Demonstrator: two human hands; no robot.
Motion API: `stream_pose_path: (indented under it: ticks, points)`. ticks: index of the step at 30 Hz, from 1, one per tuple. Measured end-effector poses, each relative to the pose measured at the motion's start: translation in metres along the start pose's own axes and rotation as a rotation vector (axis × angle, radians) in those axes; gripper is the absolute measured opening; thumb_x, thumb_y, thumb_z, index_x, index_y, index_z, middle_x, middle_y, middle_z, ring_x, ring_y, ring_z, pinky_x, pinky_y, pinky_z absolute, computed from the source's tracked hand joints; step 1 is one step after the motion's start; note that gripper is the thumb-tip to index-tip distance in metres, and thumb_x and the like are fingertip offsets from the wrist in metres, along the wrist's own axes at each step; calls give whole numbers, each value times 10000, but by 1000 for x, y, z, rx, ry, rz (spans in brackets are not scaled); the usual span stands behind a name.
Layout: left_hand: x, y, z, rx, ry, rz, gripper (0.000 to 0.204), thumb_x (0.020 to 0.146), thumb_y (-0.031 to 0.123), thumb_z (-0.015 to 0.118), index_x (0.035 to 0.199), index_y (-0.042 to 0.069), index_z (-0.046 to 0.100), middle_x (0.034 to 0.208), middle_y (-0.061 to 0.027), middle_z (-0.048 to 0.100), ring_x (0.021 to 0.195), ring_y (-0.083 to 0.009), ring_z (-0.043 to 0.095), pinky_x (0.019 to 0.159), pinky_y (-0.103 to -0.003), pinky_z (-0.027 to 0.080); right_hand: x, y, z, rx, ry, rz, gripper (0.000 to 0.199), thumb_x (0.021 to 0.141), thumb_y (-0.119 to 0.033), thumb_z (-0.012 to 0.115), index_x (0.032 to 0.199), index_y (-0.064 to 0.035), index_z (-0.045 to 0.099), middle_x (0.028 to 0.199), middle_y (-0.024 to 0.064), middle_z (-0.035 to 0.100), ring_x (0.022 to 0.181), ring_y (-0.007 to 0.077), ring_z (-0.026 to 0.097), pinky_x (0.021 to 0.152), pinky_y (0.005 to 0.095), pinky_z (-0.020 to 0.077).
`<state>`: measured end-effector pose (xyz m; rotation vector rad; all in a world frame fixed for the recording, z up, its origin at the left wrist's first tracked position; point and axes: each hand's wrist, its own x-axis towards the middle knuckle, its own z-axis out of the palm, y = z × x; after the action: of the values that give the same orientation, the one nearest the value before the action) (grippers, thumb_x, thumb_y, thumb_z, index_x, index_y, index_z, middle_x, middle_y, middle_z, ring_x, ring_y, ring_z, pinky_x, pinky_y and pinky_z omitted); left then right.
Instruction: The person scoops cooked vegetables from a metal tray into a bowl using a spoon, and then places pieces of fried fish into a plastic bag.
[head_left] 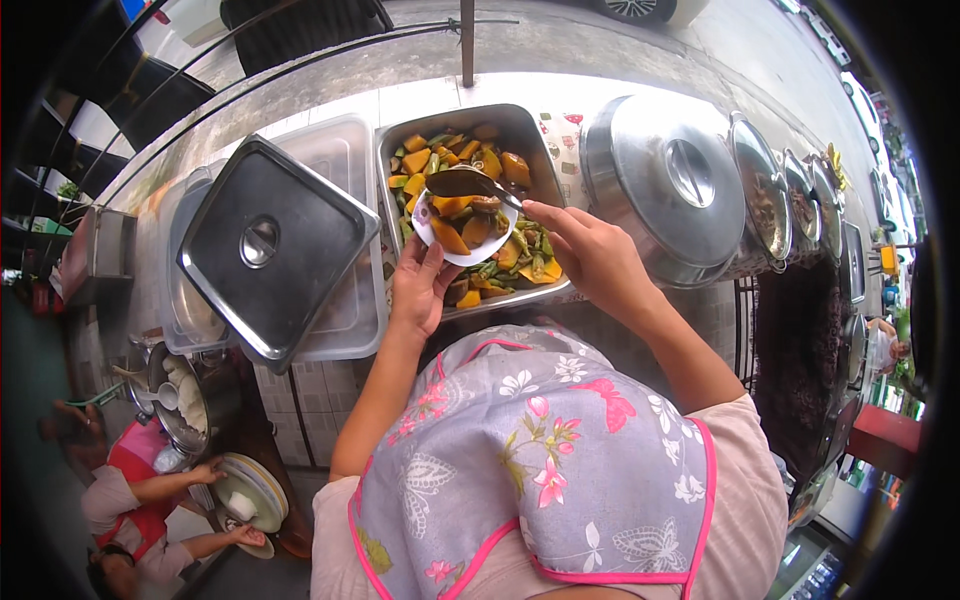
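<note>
My left hand [418, 290] is closed around the near left side of a small white bowl [424, 230], holding it over a rectangular metal tray [545, 150]. Orange squash chunks and other cooked vegetables lie in the bowl. In my right hand [592, 248] is the handle of a dark metal serving spoon [462, 182]. Its rounded end hangs over the bowl's far rim, back side up, hiding part of the contents. The tray holds squash pieces [515, 168], green beans and darker pieces, perhaps eggplant.
Left of the tray, a rectangular metal lid [290, 230] rests tilted on clear plastic containers [345, 150]. A large lidded pot [655, 200] stands at the right, with several more dishes beyond. At lower left, a co-worker [140, 500] holds plates [255, 490] near a rice pot [185, 400].
</note>
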<state>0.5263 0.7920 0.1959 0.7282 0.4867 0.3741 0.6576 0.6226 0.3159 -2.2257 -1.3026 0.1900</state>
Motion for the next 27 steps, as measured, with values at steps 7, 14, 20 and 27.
stream_pose_path:
  ticks: [7,14,20,27]
  points:
    - [-12,2,-8,-64,44,44,302,861,131,515,1153,96,447,1052,-30,553,913,-141,569,761,-267,520,31,63,-1,-196,50,118,316,804,-46,449,1110,-109,495,907,174,591,779,332,580,687,396,458]
    - [-31,7,-8,-52,97,67,333,863,115,511,1184,102,424,1089,-24,527,935,-137,559,744,-255,519,42,88,72,-370,-85,301,147,789,-53,419,900,27,475,782,212,588,717,345,604,626,415,490]
    - [-37,2,-18,-56,124,68,368,858,125,523,1207,100,410,1091,-29,520,925,-132,557,734,-249,518,34,73,90,240,-208,493,262,785,-81,404,976,37,539,769,218,602,755,301,612,640,422,471]
    - [-36,7,-16,-8,98,59,399,855,130,529,1228,98,392,1100,-25,514,928,-133,555,735,-247,516,49,84,110,558,-130,533,353,808,-78,363,1107,13,528,576,22,468,453,83,420,422,237,353]
